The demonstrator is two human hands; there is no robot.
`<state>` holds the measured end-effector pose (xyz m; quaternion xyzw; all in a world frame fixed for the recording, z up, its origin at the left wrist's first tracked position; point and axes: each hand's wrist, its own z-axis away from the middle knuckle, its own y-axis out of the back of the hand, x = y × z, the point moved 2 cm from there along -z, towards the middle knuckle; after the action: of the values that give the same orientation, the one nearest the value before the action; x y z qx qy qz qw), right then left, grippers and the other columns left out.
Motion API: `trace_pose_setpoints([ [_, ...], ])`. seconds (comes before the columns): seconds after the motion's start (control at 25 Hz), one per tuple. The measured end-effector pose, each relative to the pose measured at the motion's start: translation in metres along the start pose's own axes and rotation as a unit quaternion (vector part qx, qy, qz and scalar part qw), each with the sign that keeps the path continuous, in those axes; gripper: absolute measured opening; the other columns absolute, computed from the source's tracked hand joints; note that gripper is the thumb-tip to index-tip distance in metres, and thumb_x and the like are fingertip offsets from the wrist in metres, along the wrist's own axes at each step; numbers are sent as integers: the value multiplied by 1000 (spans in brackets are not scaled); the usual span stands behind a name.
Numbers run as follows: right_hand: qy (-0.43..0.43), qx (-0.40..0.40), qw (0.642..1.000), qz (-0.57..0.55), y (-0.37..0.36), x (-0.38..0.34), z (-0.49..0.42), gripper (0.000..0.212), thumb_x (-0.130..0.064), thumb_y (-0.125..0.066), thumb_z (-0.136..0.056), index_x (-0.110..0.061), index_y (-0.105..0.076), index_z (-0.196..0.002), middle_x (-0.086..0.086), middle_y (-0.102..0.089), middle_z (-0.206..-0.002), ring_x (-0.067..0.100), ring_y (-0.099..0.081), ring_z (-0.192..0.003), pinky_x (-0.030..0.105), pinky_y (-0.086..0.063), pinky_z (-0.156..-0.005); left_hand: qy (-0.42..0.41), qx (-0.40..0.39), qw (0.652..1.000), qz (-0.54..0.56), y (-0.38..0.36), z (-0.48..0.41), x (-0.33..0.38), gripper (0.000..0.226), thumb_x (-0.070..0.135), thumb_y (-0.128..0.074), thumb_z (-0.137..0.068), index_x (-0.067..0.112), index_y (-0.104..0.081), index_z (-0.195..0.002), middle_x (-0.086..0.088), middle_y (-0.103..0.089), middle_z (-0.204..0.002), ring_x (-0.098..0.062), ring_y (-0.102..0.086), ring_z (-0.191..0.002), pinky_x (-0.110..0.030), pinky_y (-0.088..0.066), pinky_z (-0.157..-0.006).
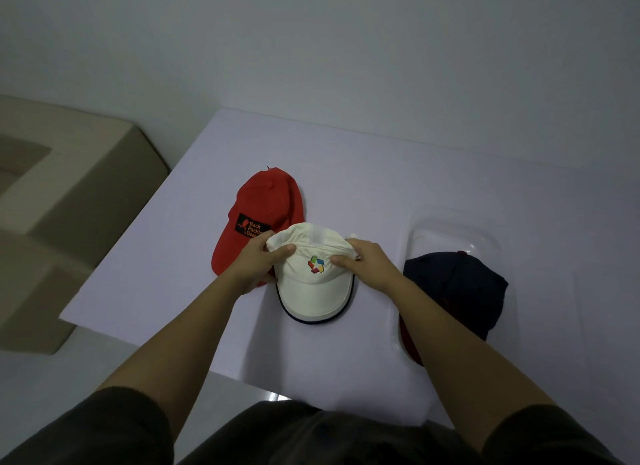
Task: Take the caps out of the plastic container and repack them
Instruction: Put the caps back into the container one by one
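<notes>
Both hands hold the white cap (313,274) at the middle of the white table (363,173). The left hand (258,262) pinches the cap's crown on its left side, thumb pressed on top of the gathered fabric and fingers tucked behind it. The right hand (363,262) grips the crown's right side the same way, thumb lying on the front panel just beside the multicoloured logo. Between the two grips the crown is folded and bunched, while the brim with its dark edge lies flat on the table, pointing toward the person.

Just left of the left grip, and partly under that hand, lies the red cap (263,211), a black patch with orange lettering on its front. To the right of the right grip, close to the forearm, the dark navy cap (457,288) sits in the clear plastic container (453,232), its red-lined brim reaching over the container's near edge. A cardboard box (69,194) stands well off to the left, beyond the table's edge.
</notes>
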<state>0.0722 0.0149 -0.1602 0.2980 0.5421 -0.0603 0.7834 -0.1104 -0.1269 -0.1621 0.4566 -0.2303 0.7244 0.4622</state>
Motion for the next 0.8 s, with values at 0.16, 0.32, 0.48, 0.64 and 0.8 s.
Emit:
trace_pose_setpoints([
  [0.16, 17, 31, 999, -1, 13, -17, 3, 23, -28, -69, -85, -12, -69, -102, 8, -68, -97, 17, -61, -88, 23, -47, -71, -46, -6, 999, -14, 0, 3, 13, 30, 30, -67, -86, 12, -63, -109, -9, -70, -108, -29, -67, -102, -39, -58, -69],
  [0.32, 50, 79, 996, 13, 48, -47, 12, 20, -29, -73, -80, -14, -73, -94, 12, -69, -94, 20, -62, -81, 32, -50, -74, -99, -14, 995, -17, -15, 0, 55, 27, 27, -65, -88, 13, -64, -111, -7, -72, -102, -24, -70, -95, -43, -59, -74],
  [0.48, 62, 146, 987, 16, 109, -56, 34, 12, -28, -73, -80, -21, -70, -90, 7, -68, -88, 10, -60, -74, 18, -46, -65, -146, -37, 988, -37, -60, -12, 104, 26, 27, -65, -88, 11, -63, -108, -7, -71, -100, -18, -69, -89, -38, -60, -72],
  [0.64, 65, 223, 972, 22, 170, -37, 57, 17, -27, -73, -80, -22, -70, -96, 8, -71, -96, 22, -64, -90, 30, -50, -77, -191, -47, 979, -58, -120, -27, 141, 25, 30, -69, -84, 9, -63, -96, -6, -68, -94, -21, -67, -88, -38, -61, -71],
  [0.8, 59, 285, 956, 27, 214, -7, 72, 20, -22, -73, -80, -16, -70, -98, 4, -68, -96, 18, -62, -91, 7, -45, -71, -236, -60, 966, -88, -172, -42, 161, 39, 39, -71, -78, 4, -56, -82, -23, -66, -97, -39, -66, -95, -55, -57, -76],
])
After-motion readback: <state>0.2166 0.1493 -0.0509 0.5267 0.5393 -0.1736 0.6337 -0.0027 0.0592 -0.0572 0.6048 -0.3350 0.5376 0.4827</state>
